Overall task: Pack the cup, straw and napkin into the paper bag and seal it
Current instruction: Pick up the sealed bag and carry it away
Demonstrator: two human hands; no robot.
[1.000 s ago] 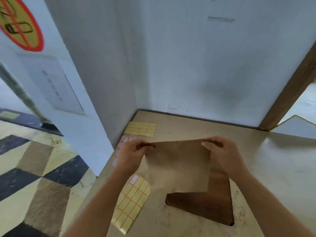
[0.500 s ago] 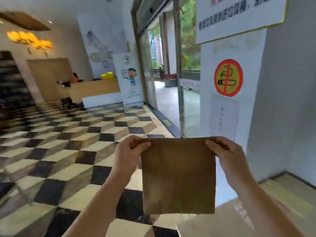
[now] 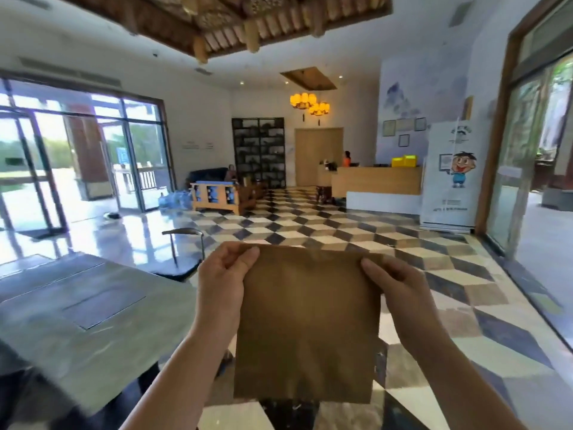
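A flat brown paper bag (image 3: pixel 307 324) hangs upright in front of me, held by its top edge. My left hand (image 3: pixel 223 283) pinches the top left corner. My right hand (image 3: pixel 393 287) pinches the top right corner. The bag looks flat and folded, its mouth pressed together. No cup, straw or napkin shows in the view.
A grey table (image 3: pixel 77 311) lies at the lower left with a dark chair (image 3: pixel 183 243) beyond it. The chequered floor (image 3: pixel 449 290) stretches ahead to a wooden reception desk (image 3: pixel 378 181) and a wooden sofa (image 3: pixel 223 193). Glass doors stand left and right.
My head has swung left, away from the corner table with sticker sheets, across the doorway, to face the lobby. Both hands have kept hold of the bag and lifted it off the table.
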